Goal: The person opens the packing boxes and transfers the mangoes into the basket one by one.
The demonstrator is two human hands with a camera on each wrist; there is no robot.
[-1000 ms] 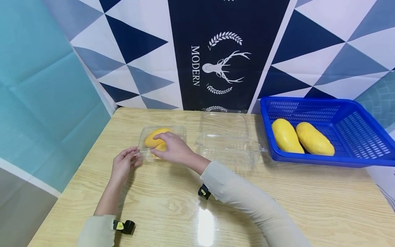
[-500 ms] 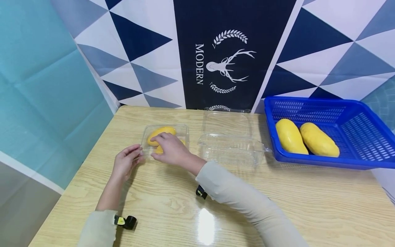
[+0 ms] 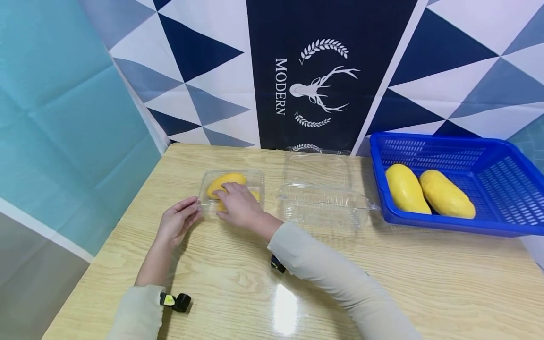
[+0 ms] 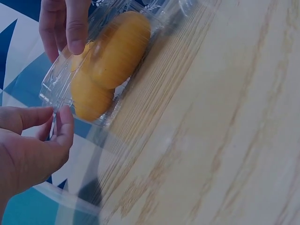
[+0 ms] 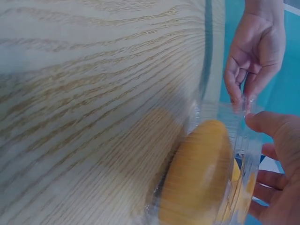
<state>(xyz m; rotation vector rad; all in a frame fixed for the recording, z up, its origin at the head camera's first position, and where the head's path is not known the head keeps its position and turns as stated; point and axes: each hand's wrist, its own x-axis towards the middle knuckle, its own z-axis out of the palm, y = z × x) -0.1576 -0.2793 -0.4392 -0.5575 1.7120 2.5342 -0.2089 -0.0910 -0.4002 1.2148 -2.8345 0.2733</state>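
A clear plastic clamshell box [image 3: 258,182] with yellow-orange mangoes [image 3: 226,184] inside stands on the table's left part. My left hand [image 3: 176,221] pinches the rim at its near-left corner between thumb and fingers, as the left wrist view also shows. Over the top of the box lies my right hand [image 3: 241,205], its fingers spread and bent a little, touching the lid. In the right wrist view, the right thumb [image 5: 265,123] rests by the rim close to the left fingertips. The right hand hides part of the mangoes in the head view.
Right of the box, a second clear clamshell box [image 3: 320,210] stands with its lid [image 3: 318,170] raised behind it. A blue plastic basket [image 3: 488,198] farther right holds two large yellow fruits [image 3: 446,194]. A patterned cloth [image 3: 314,94] hangs behind the wooden table [image 3: 221,293].
The head view has shifted, so everything sits slightly farther right. My right hand's fingers have settled a little across the lid; the left hand keeps its pinch on the rim.
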